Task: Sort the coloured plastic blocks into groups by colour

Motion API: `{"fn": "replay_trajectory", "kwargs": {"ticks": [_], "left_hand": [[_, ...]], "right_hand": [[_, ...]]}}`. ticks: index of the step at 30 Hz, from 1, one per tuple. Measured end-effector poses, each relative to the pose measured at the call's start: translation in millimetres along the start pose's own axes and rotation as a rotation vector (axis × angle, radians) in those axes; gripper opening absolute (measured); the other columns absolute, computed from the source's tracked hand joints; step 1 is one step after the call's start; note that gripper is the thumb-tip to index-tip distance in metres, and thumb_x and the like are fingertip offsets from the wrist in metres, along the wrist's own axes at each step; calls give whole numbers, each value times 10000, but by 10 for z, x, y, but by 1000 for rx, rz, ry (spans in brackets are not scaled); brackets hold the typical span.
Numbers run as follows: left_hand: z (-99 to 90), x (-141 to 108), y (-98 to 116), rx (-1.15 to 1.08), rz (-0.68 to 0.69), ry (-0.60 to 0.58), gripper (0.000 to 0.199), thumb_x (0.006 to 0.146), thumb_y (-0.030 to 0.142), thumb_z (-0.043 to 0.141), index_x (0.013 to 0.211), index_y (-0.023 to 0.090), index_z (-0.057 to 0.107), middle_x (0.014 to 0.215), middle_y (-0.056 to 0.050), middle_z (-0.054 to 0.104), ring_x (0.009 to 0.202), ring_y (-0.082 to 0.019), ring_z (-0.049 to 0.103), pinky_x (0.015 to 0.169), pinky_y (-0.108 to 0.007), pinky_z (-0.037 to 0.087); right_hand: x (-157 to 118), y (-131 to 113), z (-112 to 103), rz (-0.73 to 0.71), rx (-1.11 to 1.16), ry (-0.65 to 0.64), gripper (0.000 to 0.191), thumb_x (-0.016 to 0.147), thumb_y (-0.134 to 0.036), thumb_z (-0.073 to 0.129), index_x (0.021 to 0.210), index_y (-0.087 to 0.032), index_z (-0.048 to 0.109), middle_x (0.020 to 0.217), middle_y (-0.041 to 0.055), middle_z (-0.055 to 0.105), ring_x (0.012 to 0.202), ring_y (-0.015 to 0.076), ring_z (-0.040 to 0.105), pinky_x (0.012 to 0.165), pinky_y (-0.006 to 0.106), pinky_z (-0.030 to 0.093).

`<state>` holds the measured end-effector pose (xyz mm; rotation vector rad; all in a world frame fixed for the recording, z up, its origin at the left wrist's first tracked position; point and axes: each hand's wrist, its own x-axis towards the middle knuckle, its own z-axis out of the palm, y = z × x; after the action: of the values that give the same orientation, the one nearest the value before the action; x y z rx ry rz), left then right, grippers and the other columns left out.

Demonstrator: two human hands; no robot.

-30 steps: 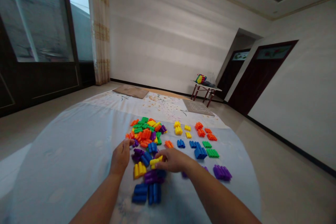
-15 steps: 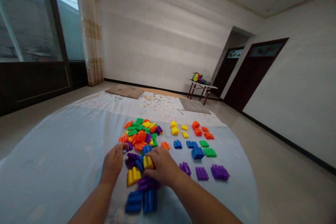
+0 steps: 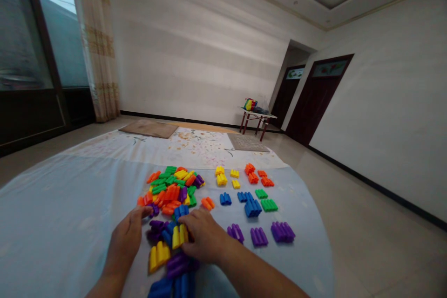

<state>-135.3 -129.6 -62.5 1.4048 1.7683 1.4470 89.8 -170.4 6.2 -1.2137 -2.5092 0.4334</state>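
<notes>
A mixed heap of orange, green, yellow and purple ribbed pieces (image 3: 172, 192) lies on the cloth-covered table. My left hand (image 3: 128, 237) is at the heap's left edge, its fingertips by a small purple piece (image 3: 153, 210). My right hand (image 3: 204, 235) has its thumb and fingers around a yellow piece (image 3: 179, 236). Near it are a blue piece (image 3: 181, 212), dark purple pieces (image 3: 157, 231) and a larger yellow piece (image 3: 159, 256). Closest to me lie a purple piece (image 3: 179, 264) and blue pieces (image 3: 183, 286), partly cut off by the frame's bottom edge.
Right of the heap sit separate groups: yellow (image 3: 221, 179), orange (image 3: 253, 177), blue (image 3: 252, 207), green (image 3: 269, 205) and purple (image 3: 282, 232). A lone orange piece (image 3: 208, 203) lies between. Flat mats (image 3: 148, 128) rest at the table's far side; a small side table (image 3: 258, 114) stands beyond.
The view has turned slightly, shifting the whole scene left and the near pieces lower. Both hands keep nearly the same places relative to the pieces.
</notes>
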Motion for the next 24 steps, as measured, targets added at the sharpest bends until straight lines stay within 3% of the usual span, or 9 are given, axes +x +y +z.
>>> {"fn": "replay_trajectory", "kwargs": {"ticks": [5, 9, 15, 24], "left_hand": [[-11, -4, 36, 21, -30, -15, 461, 771, 508, 324, 782, 207, 673, 891, -79, 731, 926, -253, 656, 916, -407, 495], [-1, -20, 25, 34, -32, -29, 460, 774, 513, 335, 807, 203, 673, 909, -81, 728, 928, -251, 655, 891, -392, 507], [16, -30, 5, 87, -74, -79, 500, 776, 570, 323, 835, 213, 668, 936, -69, 725, 958, -248, 645, 899, -383, 495], [24, -60, -24, 123, -63, -31, 501, 769, 598, 327, 766, 242, 680, 863, -46, 738, 897, -244, 665, 816, -349, 532]], "right_hand": [[-34, 174, -235, -2, 80, 178, 487, 706, -226, 692, 1176, -170, 578, 1118, 99, 587, 1081, 217, 526, 952, 348, 421], [5, 644, -616, 119, 44, 310, 448, 731, -186, 682, 1165, -152, 576, 1143, 112, 600, 1085, 210, 539, 961, 351, 422], [293, 1344, -964, 407, -231, 226, 469, 797, -170, 599, 1262, -136, 538, 1224, 115, 597, 1082, 188, 566, 963, 289, 413], [989, 1647, -931, 541, -357, 83, 398, 776, -194, 615, 1174, -190, 612, 1205, 115, 629, 1114, 241, 567, 918, 329, 413]]}}
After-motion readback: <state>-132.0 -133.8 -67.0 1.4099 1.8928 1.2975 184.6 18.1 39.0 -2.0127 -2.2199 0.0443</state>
